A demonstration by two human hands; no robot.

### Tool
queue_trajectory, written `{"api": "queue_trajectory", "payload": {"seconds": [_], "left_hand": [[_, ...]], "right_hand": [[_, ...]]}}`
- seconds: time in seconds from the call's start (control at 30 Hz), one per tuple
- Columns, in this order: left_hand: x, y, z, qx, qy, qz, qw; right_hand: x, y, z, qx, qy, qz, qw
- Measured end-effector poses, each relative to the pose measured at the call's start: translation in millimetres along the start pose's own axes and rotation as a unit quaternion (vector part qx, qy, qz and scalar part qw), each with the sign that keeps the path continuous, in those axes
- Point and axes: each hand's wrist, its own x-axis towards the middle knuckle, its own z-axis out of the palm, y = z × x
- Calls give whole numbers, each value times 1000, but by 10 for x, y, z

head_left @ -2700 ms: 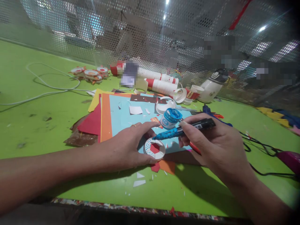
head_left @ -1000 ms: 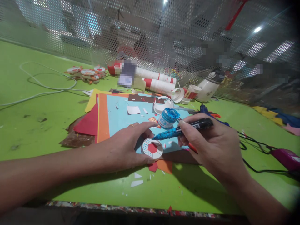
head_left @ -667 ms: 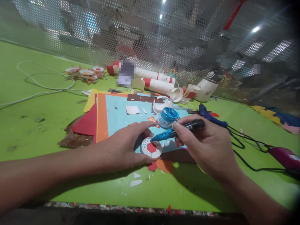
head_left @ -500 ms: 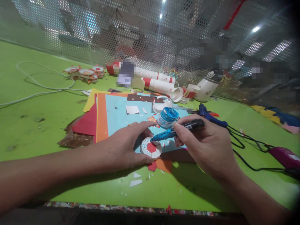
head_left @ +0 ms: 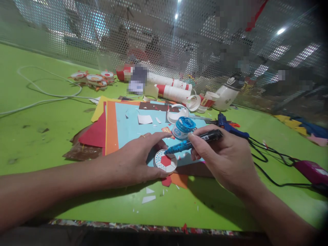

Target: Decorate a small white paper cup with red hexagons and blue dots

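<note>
Near the front of the table, my left hand [head_left: 139, 153] grips a round white paper disc [head_left: 171, 167] by its edge, thumb at the near side and fingers at the far side. A red hexagon sits in the disc's middle, lines run out from it, and small blue dots fill the sections on the left. My right hand [head_left: 222, 153] is closed round a black marker [head_left: 210, 136] whose front part is coated in blue paint. The marker's tip meets the disc just above the hexagon. Behind it stands an open jar of blue paint [head_left: 182, 129].
Coloured paper sheets [head_left: 128, 133] lie stacked under the jar, strewn with scraps. A blue glue gun [head_left: 225, 124] and black cables are at right. Paper cups [head_left: 174, 94], a white kettle [head_left: 225, 94] and small decorated discs [head_left: 94, 79] stand behind, before a perforated metal screen [head_left: 84, 37].
Almost nothing differs. The marker's tip stays at the disc's upper part, and both hands hold nearly the same pose.
</note>
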Motion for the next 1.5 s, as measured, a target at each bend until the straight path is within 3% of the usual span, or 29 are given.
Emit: {"api": "queue_trajectory", "payload": {"seconds": [0.43,0.67,1.07,1.5], "left_hand": [[1,5,-11,10,2,6,1000],[-10,38,-19,17,4,-8,1000],[4,28,-7,16,16,13,1000],[8,0,-6,24,11,25,999]], "right_hand": [[-37,26,5,-1,12,-5,1000],[-23,-34,-48,60,111,53,991],[-61,-17,20,28,30,21,999],[-49,-23,33,31,14,7,999]]}}
